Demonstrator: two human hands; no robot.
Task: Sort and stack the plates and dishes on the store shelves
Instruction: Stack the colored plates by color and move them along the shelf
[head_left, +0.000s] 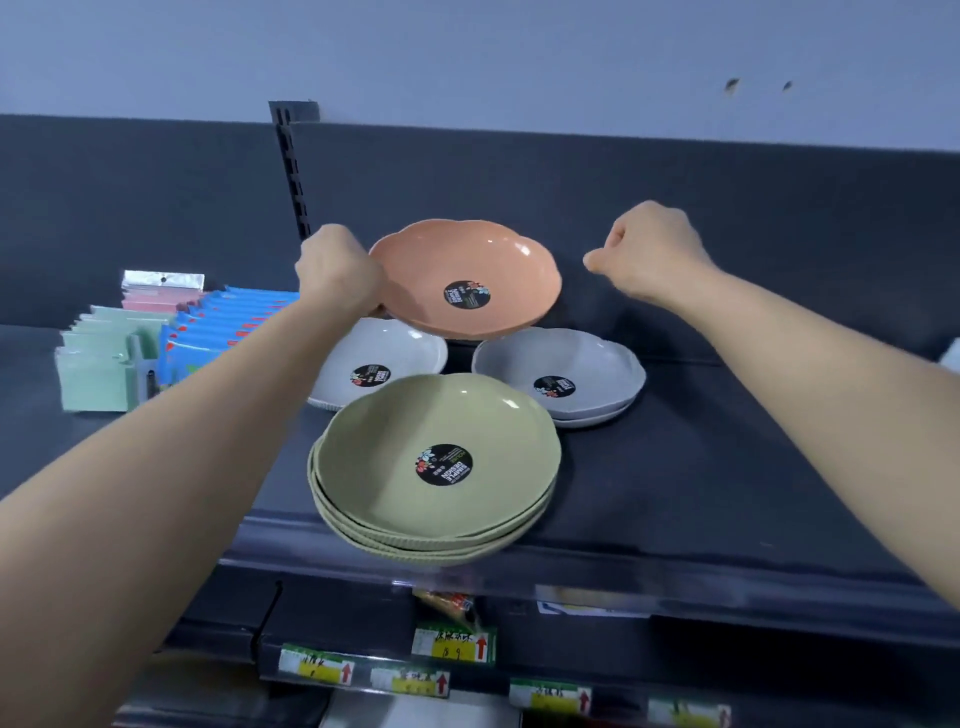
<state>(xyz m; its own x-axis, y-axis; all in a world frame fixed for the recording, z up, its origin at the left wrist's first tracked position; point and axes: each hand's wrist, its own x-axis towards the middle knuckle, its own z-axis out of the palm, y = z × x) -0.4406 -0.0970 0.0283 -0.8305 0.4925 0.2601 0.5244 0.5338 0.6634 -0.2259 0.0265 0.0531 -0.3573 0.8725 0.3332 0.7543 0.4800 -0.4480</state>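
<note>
Head view — glossy, scalloped orange dish (467, 275), round black sticker (466, 294)

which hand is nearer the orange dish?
Left. The left hand grips the left rim of the orange dish; the right hand is loosely closed, empty, and apart from its right rim.

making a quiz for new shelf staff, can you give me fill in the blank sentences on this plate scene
1. The left hand holds the ____ plate by its rim.
2. The stack nearest the shelf's front edge is ____.
3. The right hand holds ____.
4. The sticker in each top plate is ____.

Missing words: orange; green; nothing; black
</note>
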